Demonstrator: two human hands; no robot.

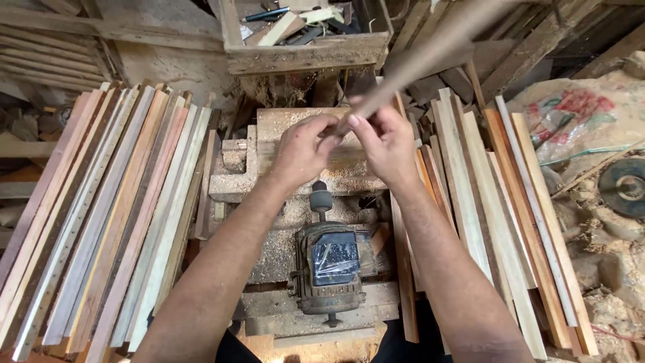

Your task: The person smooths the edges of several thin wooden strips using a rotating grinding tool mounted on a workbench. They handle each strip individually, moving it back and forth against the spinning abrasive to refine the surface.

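Both my hands meet over a sawdust-covered wooden machine table (289, 124). My left hand (304, 148) and my right hand (383, 138) grip the near end of a long wooden strip (430, 57), which is blurred and slants up toward the top right. Below my hands sits a dark electric motor (332, 265) with a shaft and a round knob (321, 198) pointing toward the table.
A stack of long wooden slats (114, 215) lies to the left, another stack of slats (497, 208) to the right. A wooden box (302, 54) with tools stands at the top. A printed sack (584, 121) and a round disc (625, 185) lie at the right.
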